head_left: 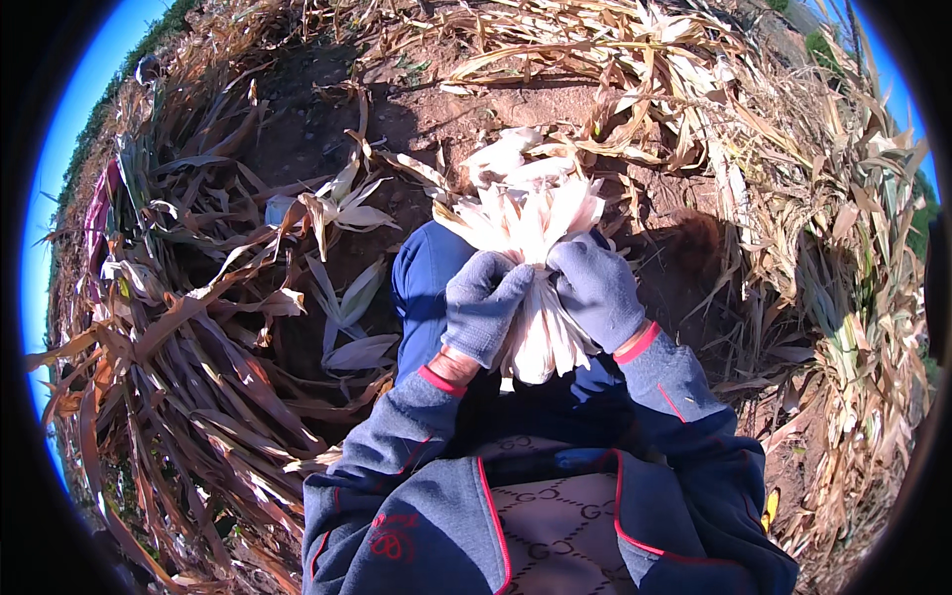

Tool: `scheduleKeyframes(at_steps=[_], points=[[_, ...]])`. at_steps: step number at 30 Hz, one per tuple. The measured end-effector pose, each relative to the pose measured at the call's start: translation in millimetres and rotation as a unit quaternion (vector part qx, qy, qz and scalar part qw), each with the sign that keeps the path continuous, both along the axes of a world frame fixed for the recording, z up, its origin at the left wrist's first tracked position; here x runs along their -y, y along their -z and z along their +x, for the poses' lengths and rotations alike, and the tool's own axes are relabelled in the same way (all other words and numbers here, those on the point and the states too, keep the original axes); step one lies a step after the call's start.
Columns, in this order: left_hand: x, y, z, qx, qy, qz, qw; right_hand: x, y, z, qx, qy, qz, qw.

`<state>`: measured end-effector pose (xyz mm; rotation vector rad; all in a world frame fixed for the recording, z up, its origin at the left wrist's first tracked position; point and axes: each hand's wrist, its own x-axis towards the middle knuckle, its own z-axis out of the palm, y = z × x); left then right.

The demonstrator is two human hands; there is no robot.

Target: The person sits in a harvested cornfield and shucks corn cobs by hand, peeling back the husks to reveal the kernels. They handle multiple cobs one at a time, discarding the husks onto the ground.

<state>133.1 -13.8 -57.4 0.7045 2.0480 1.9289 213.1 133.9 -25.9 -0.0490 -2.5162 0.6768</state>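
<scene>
Both my hands wear grey knit gloves and meet above my lap at the pinched waist of a bundle of pale dry corn husks [552, 321]. My left hand [485, 301] grips the waist from the left, its thumb pointing inward. From the right, my right hand [597, 290] grips the same waist with curled fingers. Husk leaves fan out beyond the hands, and a thicker bunch hangs back toward my body. What lies inside the bundle is hidden. Just past it, more pale husks [506, 155] lie on the soil in bright sun.
Dry corn stalks [216, 379] are heaped at the left, with loose open husks [349, 204] beside my blue-trousered knee [424, 268]. More stalks [803, 171] pile along the right and far side. Reddish bare soil [461, 111] shows ahead. A yellow corn ear [770, 509] lies low at the right.
</scene>
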Motion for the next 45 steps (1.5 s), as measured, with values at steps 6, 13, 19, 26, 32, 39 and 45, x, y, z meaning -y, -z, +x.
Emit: scheduleKeyframes(at_steps=[6, 13, 19, 26, 32, 39, 45], points=[[3.3, 0.6, -1.4, 0.041, 0.026, -0.035, 0.998, -7.0, 0.9, 3.1, 0.066, -0.052, -0.169, 0.982], [0.5, -11.2, -2.2, -0.006, 0.015, -0.038, 0.999, -1.7, 14.5, -15.9, -0.065, 0.03, 0.112, 0.991], [-1.4, -4.0, 1.9, -0.03, -0.014, -0.006, 0.999, -1.0, 10.6, 0.9, -0.033, -0.026, -0.068, 0.997], [4.3, -5.6, -3.2, 0.073, 0.044, 0.006, 0.996, -29.3, 12.8, 1.3, -0.01, -0.104, -0.062, 0.993], [6.1, -16.2, -8.6, 0.135, 0.105, 0.015, 0.985, -21.1, 11.1, 0.8, 0.017, -0.05, 0.02, 0.998], [4.5, -3.1, -13.3, 0.034, 0.092, -0.026, 0.995, -7.1, 28.2, -14.6, -0.003, 0.031, 0.151, 0.988], [7.8, -2.4, -12.1, -0.052, 0.007, -0.03, 0.998, 7.0, 34.0, -23.7, -0.027, 0.06, 0.094, 0.993]])
